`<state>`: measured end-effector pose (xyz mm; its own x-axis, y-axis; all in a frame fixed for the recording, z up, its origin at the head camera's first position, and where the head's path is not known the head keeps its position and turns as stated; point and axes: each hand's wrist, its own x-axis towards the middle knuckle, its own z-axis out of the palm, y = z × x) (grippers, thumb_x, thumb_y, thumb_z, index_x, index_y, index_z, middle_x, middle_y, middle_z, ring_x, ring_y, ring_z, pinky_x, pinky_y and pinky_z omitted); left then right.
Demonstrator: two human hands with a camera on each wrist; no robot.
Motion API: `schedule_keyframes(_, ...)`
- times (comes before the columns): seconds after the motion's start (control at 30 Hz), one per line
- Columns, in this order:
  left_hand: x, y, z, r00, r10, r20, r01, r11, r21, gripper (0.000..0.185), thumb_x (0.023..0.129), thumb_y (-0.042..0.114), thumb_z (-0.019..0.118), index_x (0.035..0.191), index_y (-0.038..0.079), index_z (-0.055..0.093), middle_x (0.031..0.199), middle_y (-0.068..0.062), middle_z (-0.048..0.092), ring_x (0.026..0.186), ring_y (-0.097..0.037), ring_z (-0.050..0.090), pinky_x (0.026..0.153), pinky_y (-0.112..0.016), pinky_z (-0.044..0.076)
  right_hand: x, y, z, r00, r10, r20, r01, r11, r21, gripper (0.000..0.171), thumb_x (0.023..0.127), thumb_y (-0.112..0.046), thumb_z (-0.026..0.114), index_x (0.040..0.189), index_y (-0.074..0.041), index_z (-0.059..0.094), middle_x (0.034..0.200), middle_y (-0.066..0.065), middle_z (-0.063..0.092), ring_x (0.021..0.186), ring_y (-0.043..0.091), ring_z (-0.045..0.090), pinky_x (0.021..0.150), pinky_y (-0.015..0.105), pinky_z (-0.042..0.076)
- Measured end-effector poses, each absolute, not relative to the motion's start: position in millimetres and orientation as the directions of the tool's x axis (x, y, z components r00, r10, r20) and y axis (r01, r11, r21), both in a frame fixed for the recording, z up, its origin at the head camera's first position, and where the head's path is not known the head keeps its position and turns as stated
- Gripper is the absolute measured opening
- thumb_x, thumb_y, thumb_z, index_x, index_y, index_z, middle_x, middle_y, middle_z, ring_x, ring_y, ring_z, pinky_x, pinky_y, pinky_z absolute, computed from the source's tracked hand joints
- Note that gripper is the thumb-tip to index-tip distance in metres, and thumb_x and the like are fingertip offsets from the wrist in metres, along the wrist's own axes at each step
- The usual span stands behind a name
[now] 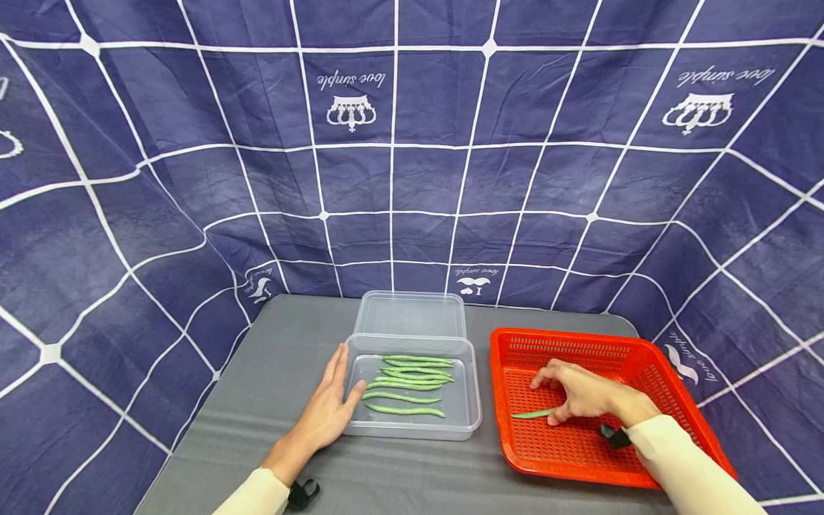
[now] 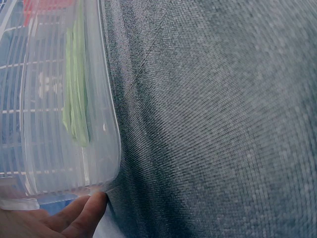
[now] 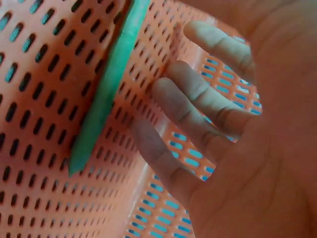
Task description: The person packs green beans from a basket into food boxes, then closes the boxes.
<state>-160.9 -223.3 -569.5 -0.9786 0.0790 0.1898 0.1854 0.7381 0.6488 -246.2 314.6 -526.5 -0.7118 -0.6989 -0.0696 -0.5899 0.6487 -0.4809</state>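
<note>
In the head view, my left hand (image 1: 327, 409) rests against the left wall of a clear plastic container (image 1: 412, 431), its fingers straight along the side and its thumb near the rim. Several green beans (image 1: 404, 410) lie side by side inside. The left wrist view shows the fingertips (image 2: 91, 213) at the container's corner. My right hand (image 1: 582, 392) reaches into a red plastic basket (image 1: 498, 422), fingers apart and loosely bent over a single green bean (image 1: 531, 414). In the right wrist view a gap separates that bean (image 3: 106, 94) from the visible fingers; the thumb is mostly out of sight.
Behind the container lies a clear lid (image 1: 412, 315), flat on the grey tabletop cloth (image 1: 283, 343). A navy curtain (image 1: 425, 179) with white lines encloses the back and both sides. The basket's raised, slotted walls surround the right hand.
</note>
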Motion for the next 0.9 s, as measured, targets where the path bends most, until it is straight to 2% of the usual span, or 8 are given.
schedule_keyframes(0.17,-161.5,-223.6,-570.7,-0.976,0.079,0.202,0.193,0.74,0.644,0.086,0.121,0.035,0.061,0.187,0.005,0.016,0.195,-0.023,0.019,0.173,-0.051,0.04,0.134,-0.071,0.042,-245.9,314.2,-528.7,-0.712,-0.697,-0.084,-0.583,0.653,-0.482,0.046,0.075,-0.017,0.109,0.109,-0.02,0.077,0.104,-0.003,0.068,0.093,0.009,0.063,0.082,0.026,0.055)
schedule_keyframes(0.33,-161.4,-223.3,-570.4,-0.975,0.08,0.208,0.198,0.74,0.643,0.085,0.121,0.035,0.061,0.187,0.003,0.017,0.194,-0.024,0.02,0.173,-0.051,0.041,0.134,-0.071,0.042,-245.3,315.4,-527.9,-0.7,-0.705,-0.113,-0.553,0.635,-0.539,0.037,0.079,-0.002,0.103,0.097,-0.02,0.077,0.092,-0.005,0.066,0.084,0.003,0.058,0.073,0.019,0.047)
schedule_keyframes(0.57,-160.5,-222.1,-569.2,-0.973,0.079,0.217,0.202,0.746,0.635,0.085,0.121,0.035,0.062,0.187,0.003,0.018,0.194,-0.023,0.021,0.173,-0.05,0.04,0.134,-0.07,0.043,-246.1,315.3,-528.1,-0.689,-0.715,-0.119,-0.541,0.617,-0.571,0.029,0.084,0.006,0.095,0.093,-0.017,0.08,0.088,-0.004,0.072,0.077,-0.005,0.058,0.068,0.017,0.051)
schedule_keyframes(0.9,-157.1,-220.9,-567.5,-0.97,0.075,0.229,0.207,0.746,0.632,0.084,0.12,0.032,0.063,0.185,0.0,0.021,0.194,-0.024,0.023,0.173,-0.051,0.041,0.133,-0.071,0.043,-244.3,315.4,-528.0,-0.69,-0.716,-0.107,-0.528,0.599,-0.603,0.03,0.085,0.008,0.09,0.093,-0.019,0.08,0.086,-0.01,0.072,0.077,-0.007,0.059,0.068,0.018,0.052)
